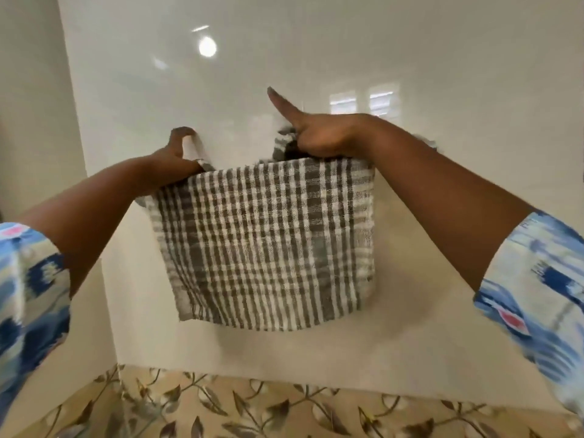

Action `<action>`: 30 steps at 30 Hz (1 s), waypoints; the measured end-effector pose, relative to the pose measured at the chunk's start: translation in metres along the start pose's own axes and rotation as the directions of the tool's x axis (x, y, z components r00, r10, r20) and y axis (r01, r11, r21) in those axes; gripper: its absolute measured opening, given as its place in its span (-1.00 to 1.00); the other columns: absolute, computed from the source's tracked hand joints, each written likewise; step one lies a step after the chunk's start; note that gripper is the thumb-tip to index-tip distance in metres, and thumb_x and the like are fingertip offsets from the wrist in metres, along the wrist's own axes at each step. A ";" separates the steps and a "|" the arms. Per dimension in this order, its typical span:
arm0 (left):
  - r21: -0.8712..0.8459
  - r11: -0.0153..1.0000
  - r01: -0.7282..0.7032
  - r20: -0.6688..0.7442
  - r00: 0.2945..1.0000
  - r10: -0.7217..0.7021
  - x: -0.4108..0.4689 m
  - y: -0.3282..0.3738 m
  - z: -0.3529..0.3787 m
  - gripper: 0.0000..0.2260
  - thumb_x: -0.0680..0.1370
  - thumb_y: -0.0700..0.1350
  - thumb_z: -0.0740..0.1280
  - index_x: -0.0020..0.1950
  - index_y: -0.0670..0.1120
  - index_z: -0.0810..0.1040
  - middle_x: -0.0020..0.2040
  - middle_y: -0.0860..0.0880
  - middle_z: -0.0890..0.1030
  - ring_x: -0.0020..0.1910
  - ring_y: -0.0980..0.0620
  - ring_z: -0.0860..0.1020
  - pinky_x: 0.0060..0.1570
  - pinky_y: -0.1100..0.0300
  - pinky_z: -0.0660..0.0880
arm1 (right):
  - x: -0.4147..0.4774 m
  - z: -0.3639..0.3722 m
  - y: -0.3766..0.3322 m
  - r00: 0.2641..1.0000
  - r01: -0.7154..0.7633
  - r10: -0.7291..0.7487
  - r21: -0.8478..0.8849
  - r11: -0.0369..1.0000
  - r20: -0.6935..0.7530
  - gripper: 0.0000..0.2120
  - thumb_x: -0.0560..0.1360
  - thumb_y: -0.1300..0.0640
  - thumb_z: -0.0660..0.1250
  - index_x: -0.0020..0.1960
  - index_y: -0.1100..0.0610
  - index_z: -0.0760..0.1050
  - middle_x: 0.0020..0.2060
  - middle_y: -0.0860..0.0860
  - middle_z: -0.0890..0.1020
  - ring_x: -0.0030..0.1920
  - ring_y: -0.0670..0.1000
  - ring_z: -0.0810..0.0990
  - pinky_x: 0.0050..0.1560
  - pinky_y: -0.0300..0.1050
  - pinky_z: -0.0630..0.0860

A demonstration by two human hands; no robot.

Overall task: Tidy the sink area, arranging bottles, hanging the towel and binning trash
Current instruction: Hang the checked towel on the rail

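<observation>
Against glossy wall (pixel 316 42), towel (pixel 262 245) between hands (pixel 319 137)

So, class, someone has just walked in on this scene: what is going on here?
A person holds a grey-and-white checked towel up against a glossy pale tiled wall. The left hand grips its upper left corner and the right hand grips the upper right, index finger pointing up. The towel hangs flat between them. No hook or rail is visible, so whether it is hung yet cannot be told.

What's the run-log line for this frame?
step: hanging towel | left hand: gripping top-left edge | right hand: gripping top-right edge, index finger extended | checked towel: held against wall | hook: unseen
</observation>
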State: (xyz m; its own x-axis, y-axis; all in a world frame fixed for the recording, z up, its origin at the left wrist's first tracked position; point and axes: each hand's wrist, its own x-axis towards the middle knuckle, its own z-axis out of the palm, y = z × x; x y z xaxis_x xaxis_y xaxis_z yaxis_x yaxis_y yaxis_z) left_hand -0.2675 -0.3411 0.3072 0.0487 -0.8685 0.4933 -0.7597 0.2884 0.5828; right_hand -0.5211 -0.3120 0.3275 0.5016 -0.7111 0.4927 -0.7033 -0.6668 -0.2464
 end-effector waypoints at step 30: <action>-0.147 0.933 -0.330 -0.538 0.818 0.204 -0.223 -0.110 0.084 -0.80 0.51 -0.21 0.25 0.10 -0.21 0.53 0.05 -0.15 0.56 0.05 0.01 0.51 0.07 0.23 0.41 | -0.118 0.223 -0.087 0.768 0.362 -0.395 -0.167 0.917 -0.503 -0.78 0.47 0.15 0.16 -0.07 0.21 0.55 -0.16 0.16 0.63 -0.14 0.15 0.56 -0.16 0.00 0.45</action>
State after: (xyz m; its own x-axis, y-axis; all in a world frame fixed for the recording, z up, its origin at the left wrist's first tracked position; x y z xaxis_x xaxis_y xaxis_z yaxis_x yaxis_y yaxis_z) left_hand -0.2491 -0.2129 0.0793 0.2340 -0.4343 0.8698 -0.6289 0.6146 0.4761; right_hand -0.4068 -0.2195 0.1049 0.4098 -0.1705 0.8961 -0.5475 -0.8317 0.0921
